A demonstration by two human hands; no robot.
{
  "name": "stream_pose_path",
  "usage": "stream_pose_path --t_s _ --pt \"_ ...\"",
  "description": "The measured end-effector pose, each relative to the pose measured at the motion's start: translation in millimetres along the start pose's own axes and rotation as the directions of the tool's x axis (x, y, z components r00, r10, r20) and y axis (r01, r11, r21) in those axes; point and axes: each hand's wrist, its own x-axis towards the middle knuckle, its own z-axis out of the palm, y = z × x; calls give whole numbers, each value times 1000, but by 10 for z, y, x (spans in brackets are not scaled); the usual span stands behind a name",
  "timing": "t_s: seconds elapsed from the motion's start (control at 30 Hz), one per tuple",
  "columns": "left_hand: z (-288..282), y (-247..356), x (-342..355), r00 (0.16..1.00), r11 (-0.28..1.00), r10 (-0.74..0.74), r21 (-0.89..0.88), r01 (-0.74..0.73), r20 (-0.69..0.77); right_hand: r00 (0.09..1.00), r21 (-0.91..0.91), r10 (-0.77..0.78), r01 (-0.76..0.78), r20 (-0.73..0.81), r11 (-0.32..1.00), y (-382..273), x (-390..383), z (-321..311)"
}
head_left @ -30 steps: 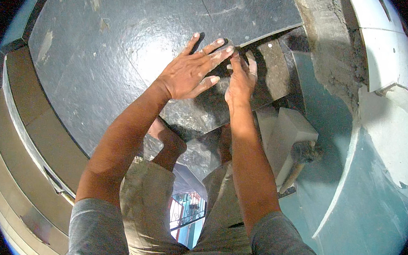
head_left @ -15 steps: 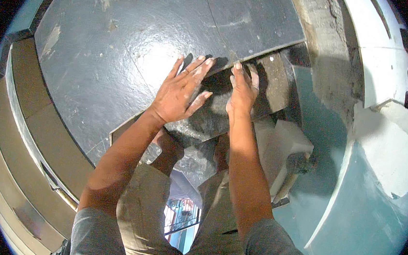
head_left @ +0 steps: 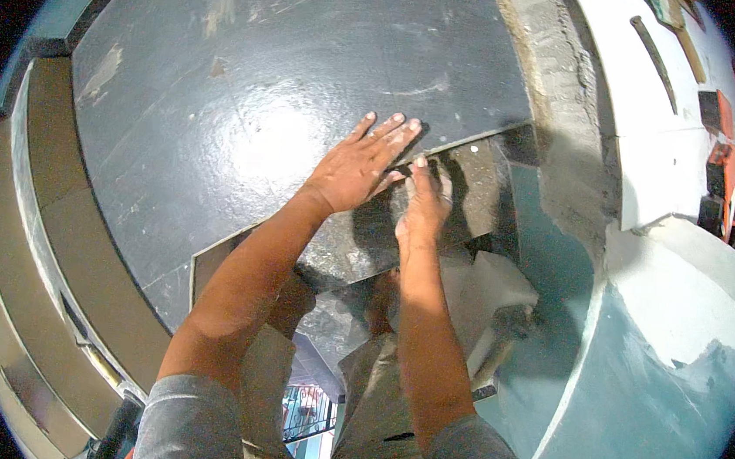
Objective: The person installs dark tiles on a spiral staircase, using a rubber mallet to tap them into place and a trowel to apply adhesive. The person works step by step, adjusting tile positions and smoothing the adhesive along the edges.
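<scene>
My left hand [head_left: 359, 163] lies spread on the large dark, glossy tile [head_left: 305, 40], fingertips just above its front edge and thumb angled down toward my right hand. My right hand [head_left: 422, 199] is at that edge, thumb on top and fingers curled at the rim, gripping it. Below lies a dusty dark step [head_left: 483, 178] with hard shadows. Beside my right forearm are a white block [head_left: 494, 276] and a wooden-handled tool [head_left: 493, 354], its head blurred in shade.
Brown tiled steps [head_left: 55, 202] curve down the left. A rough cement strip [head_left: 563, 89] runs along the right, beside white panels [head_left: 643, 175], orange-and-black items [head_left: 723, 164] and a teal wall [head_left: 649, 411]. Below, between my legs, a railing [head_left: 308, 412] shows.
The camera's view has shifted, showing more items at the upper right. My left hand has slid right and forward on the tile since half a second ago. My right hand stays at the edge.
</scene>
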Motion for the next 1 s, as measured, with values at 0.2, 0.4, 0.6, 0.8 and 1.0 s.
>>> stream_pose_path --t_s 0.2,0.4,0.6,0.8,1.0 --pt "139 36 95 988 999 -37 -31 32 -150 996 23 -21 23 -87 999 33 -31 44" --pt "178 32 99 980 999 -38 20 42 -195 992 -141 -115 106 -60 984 -178 -142 160" --pt "181 87 113 974 994 -73 61 87 -214 965 -672 -262 208 22 710 -545 -215 107" --pt "165 111 113 966 995 -91 16 98 -243 407 -687 -661 688 631 -232 -1372 357 130" --pt "204 81 105 969 995 -85 29 94 -233 508 -656 -419 636 752 -406 -1816 858 434"
